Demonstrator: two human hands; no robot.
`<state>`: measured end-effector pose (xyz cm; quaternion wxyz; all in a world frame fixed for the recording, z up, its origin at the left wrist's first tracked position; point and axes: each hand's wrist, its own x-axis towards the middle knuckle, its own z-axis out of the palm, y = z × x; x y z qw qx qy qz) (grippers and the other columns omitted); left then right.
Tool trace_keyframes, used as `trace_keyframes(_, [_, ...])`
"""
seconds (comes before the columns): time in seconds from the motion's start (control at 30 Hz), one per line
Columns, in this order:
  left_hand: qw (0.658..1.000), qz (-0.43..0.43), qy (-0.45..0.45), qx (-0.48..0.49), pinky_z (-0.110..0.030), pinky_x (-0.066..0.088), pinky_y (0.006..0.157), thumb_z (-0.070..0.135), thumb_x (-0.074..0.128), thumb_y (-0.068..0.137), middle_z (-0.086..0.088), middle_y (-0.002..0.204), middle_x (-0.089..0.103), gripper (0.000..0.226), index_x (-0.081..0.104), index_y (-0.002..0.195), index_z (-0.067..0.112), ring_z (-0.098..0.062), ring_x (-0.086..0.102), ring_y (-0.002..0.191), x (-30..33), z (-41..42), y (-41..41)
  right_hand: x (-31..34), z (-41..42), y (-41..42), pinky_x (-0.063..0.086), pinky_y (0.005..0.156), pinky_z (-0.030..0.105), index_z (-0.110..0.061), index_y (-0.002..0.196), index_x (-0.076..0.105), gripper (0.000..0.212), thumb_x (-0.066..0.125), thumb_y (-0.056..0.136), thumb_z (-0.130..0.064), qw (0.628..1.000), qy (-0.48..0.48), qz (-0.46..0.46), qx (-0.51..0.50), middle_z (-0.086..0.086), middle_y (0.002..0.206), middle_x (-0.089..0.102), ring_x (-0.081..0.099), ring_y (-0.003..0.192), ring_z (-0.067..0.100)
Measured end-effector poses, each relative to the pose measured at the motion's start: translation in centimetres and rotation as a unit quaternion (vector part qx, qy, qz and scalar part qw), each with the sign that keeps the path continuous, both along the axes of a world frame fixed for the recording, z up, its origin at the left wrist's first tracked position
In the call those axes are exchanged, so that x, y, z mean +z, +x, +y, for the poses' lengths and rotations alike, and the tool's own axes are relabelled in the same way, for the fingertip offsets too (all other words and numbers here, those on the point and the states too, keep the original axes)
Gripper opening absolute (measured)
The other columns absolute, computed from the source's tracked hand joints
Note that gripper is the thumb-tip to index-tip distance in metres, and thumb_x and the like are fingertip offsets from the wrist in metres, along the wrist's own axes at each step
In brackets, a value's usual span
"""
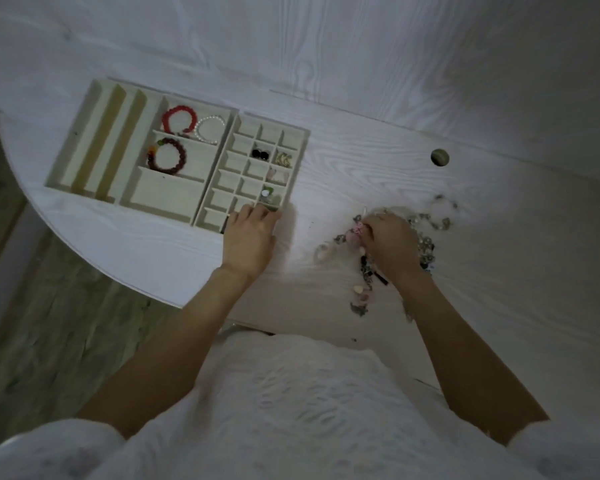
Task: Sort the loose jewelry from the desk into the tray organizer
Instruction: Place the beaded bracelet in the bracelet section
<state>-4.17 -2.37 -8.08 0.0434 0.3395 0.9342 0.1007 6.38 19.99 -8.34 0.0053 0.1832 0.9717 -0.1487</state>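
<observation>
Reaching left hand (250,237) touches near corner of small-slot tray (300,147), fingers bent, can't tell if holding anything; right hand (390,242) pinches pink bit (356,229) in jewelry pile (426,237) on white desk (361,161); bracelets sit in bigger tray (84,133)

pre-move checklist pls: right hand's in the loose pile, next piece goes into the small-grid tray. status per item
1. Right hand has a piece: cannot tell. Fingers are curled in the loose jewelry pile near a pink piece; the grip itself is blurred.
2. Piece free of the pile: cannot tell, chains look tangled.
3. Empty cells in the small-grid tray: ok, the left and middle columns are mostly bare.
4. Left hand clear of the drop zone: not ok, its fingertips sit at the tray's near corner.
5. Bracelet tray out of the path: ok, it lies on the far side of the small-grid tray.
</observation>
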Motion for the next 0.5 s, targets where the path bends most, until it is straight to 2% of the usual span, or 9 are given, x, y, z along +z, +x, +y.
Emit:
trace_keyframes(0.07, [1.0, 0.006, -0.004, 0.008, -0.048, 0.049, 0.074, -0.002, 0.072, 0.063, -0.017, 0.094, 0.066, 0.044, 0.069, 0.106, 0.007, -0.038, 0.058, 0.08, 0.0, 0.1, 0.1, 0.1, 1.0, 0.1, 0.033, 0.058, 0.026, -0.005, 0.085, 0.067, 0.017, 0.052, 0.09, -0.013, 0.997, -0.05, -0.022, -0.053, 0.013, 0.078, 0.065, 0.058, 0.071, 0.026])
trace_keyframes(0.17, [1.0, 0.016, -0.008, 0.024, -0.047, 0.048, 0.072, -0.003, 0.068, 0.065, -0.017, 0.096, 0.066, 0.042, 0.069, 0.105, 0.007, -0.038, 0.057, 0.078, -0.1, 0.3, 0.4, 0.3, 3.0, 0.7, 0.042, 0.063, 0.025, -0.008, 0.085, 0.068, 0.005, 0.063, 0.084, -0.008, 0.981, -0.143, 0.01, -0.133, 0.009, 0.082, 0.067, 0.058, 0.072, 0.019])
trace_keyframes(0.27, [0.999, 0.013, -0.015, 0.037, -0.044, 0.046, 0.069, -0.004, 0.07, 0.061, -0.017, 0.095, 0.066, 0.044, 0.07, 0.104, 0.007, -0.038, 0.058, 0.076, 0.1, 0.6, 0.6, 1.1, 4.1, 1.6, 0.051, 0.072, 0.029, -0.012, 0.086, 0.07, 0.006, 0.072, 0.08, -0.013, 0.96, -0.23, 0.03, -0.159, 0.003, 0.082, 0.068, 0.062, 0.077, 0.016])
trace_keyframes(0.4, [0.999, 0.005, -0.013, 0.047, -0.043, 0.045, 0.068, -0.006, 0.071, 0.059, -0.015, 0.095, 0.067, 0.046, 0.071, 0.103, 0.009, -0.038, 0.058, 0.076, 0.2, 0.7, 0.8, 2.2, 4.3, 2.7, 0.047, 0.068, 0.025, -0.012, 0.086, 0.07, 0.007, 0.069, 0.084, -0.019, 0.965, -0.218, 0.077, -0.125, -0.003, 0.077, 0.065, 0.061, 0.073, 0.014])
trace_keyframes(0.5, [0.999, -0.006, -0.013, 0.043, -0.041, 0.045, 0.066, -0.005, 0.072, 0.057, -0.014, 0.093, 0.067, 0.046, 0.071, 0.1, 0.009, -0.036, 0.058, 0.073, 0.3, 0.7, 0.8, 3.1, 3.8, 2.9, 0.048, 0.067, 0.031, -0.009, 0.088, 0.067, 0.012, 0.061, 0.09, -0.02, 0.961, -0.216, 0.125, -0.118, 0.004, 0.079, 0.067, 0.061, 0.073, 0.017])
